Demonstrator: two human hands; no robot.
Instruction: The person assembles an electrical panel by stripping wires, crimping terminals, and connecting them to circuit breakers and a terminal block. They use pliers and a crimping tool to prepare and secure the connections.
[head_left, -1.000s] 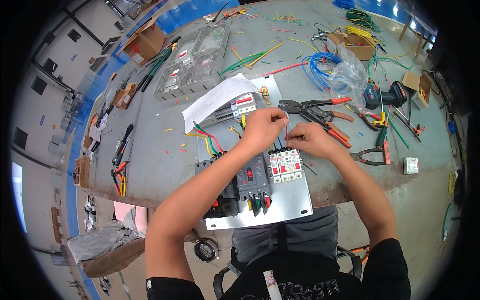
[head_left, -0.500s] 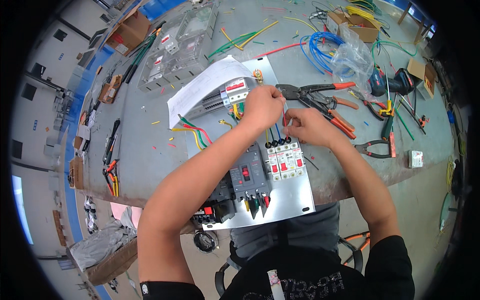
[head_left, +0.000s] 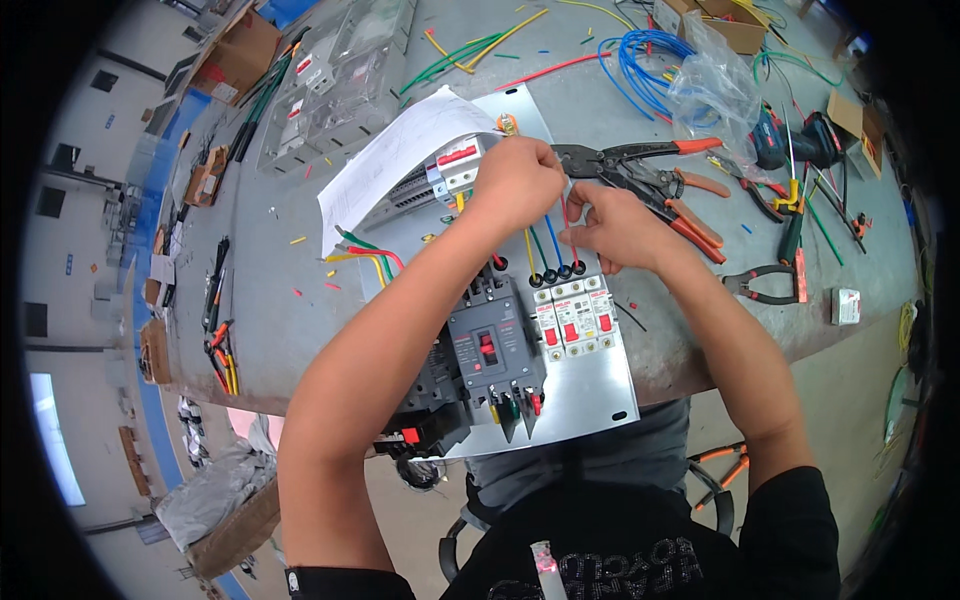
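A metal mounting plate [head_left: 590, 395] carries a row of small white circuit breakers [head_left: 575, 322] with red switches, and a larger dark moulded-case breaker [head_left: 490, 340]. Yellow, green, blue and red wires rise from black-collared holes above the small breakers. My left hand [head_left: 520, 182] is closed in a pinch at the upper end of the red wire [head_left: 575, 250]; its fingertips are partly hidden. Lower on that same wire, my right hand [head_left: 622, 228] has thumb and forefinger curled round it. A white breaker with a red bar [head_left: 460, 165] sits beside my left hand, under a curled paper sheet [head_left: 385, 160].
A crimping tool [head_left: 640, 160] and orange-handled pliers [head_left: 770, 285] lie right of the plate. Beyond are a blue wire coil [head_left: 640, 75], a plastic bag [head_left: 715, 90] and a cordless drill [head_left: 800, 138]. Clear plastic enclosures [head_left: 340, 100] stand at the far left.
My view has shifted slightly. The left hand is a little higher above the small breakers, and more of the coloured wires shows. Both hands stay at the red wire.
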